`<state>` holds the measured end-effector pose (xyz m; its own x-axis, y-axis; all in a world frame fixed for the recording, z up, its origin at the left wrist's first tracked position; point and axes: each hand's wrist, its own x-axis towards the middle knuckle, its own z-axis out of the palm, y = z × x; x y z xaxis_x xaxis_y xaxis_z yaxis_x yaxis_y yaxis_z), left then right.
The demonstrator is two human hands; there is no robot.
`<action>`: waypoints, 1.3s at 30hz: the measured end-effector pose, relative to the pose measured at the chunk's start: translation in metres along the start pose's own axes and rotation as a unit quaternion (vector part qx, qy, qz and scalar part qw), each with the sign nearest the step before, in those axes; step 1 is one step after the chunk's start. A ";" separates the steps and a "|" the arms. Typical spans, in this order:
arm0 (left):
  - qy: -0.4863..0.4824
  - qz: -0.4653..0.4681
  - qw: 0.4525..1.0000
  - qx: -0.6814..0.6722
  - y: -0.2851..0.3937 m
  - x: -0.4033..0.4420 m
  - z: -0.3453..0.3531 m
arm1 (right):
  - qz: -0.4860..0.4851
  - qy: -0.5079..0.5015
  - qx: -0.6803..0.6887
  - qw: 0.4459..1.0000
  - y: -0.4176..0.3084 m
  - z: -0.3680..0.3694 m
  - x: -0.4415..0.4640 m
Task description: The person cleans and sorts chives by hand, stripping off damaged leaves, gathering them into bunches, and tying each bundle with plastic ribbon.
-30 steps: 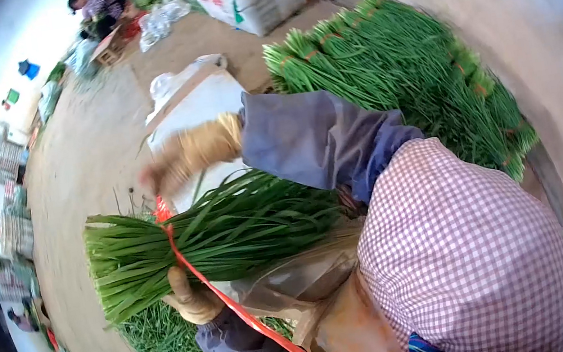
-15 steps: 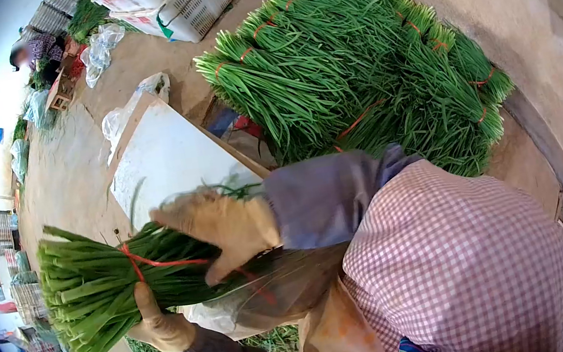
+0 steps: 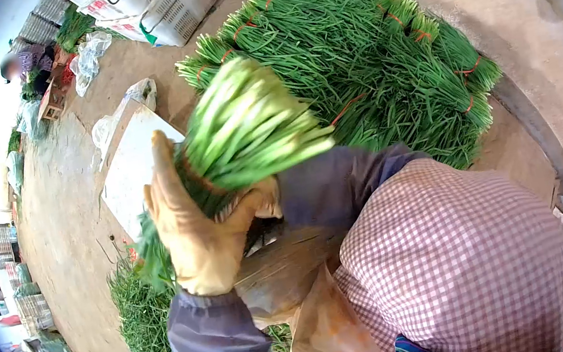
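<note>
A thick bundle of green garlic chives [image 3: 252, 126] is held up in front of me, its pale cut ends pointing up and right. Along its left side lies my gloved left hand [image 3: 193, 240], fingers extended against the stalks. My gloved right hand [image 3: 261, 197] grips the bundle from below and is partly hidden behind the stalks. Dark leaves [image 3: 154, 249] hang down at the left, beside the left hand. A white board [image 3: 137, 161] stands just behind the bundle.
Many tied chive bundles [image 3: 349, 42] are piled on the floor at upper right. White crates [image 3: 162, 11] stand at the top. Loose chives [image 3: 139, 321] lie at lower left. A person [image 3: 35, 60] sits at far upper left near plastic bags [image 3: 89, 59].
The bundle has been lifted and swung round, its cut ends moving from the left to the upper right. My left hand has risen to its side, and my right hand has moved in under it.
</note>
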<state>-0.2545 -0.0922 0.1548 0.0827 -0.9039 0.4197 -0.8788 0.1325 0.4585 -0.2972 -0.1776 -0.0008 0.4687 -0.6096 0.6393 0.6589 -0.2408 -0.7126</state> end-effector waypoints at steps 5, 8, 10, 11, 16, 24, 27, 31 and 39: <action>-0.041 -0.082 0.995 0.036 -0.100 -0.029 -0.036 | 0.161 0.199 0.204 0.945 -0.044 -0.098 0.015; -0.170 -0.193 0.952 0.165 -0.155 -0.076 -0.048 | 0.188 0.337 0.227 0.894 -0.076 -0.197 0.017; -0.286 -0.358 0.865 0.205 -0.154 -0.101 -0.048 | 0.137 0.388 0.234 0.881 -0.085 -0.280 -0.003; -0.351 -0.357 0.849 0.169 -0.174 -0.125 -0.049 | 0.142 0.449 0.225 0.853 -0.102 -0.309 -0.016; -0.429 -0.431 0.786 0.110 -0.157 -0.134 -0.057 | 0.073 0.685 0.147 0.710 -0.157 -0.463 -0.127; -0.414 -0.451 0.777 0.148 -0.148 -0.141 -0.051 | 0.128 0.855 0.002 0.503 -0.196 -0.555 -0.276; -0.408 -0.454 0.772 0.179 -0.151 -0.147 -0.050 | 0.181 0.864 -0.051 0.466 -0.182 -0.552 -0.295; -0.417 -0.472 0.748 0.209 -0.119 -0.124 -0.041 | 0.267 0.825 -0.139 0.478 -0.161 -0.556 -0.302; -0.406 -0.423 0.760 0.280 -0.137 -0.139 -0.061 | 0.445 0.557 -0.467 0.523 -0.125 -0.551 -0.273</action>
<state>-0.1172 0.0407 0.0818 0.6123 -0.5520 -0.5659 -0.7532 -0.6250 -0.2053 -0.8324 -0.3971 -0.2454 -0.6310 -0.7312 -0.2593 -0.3480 0.5654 -0.7478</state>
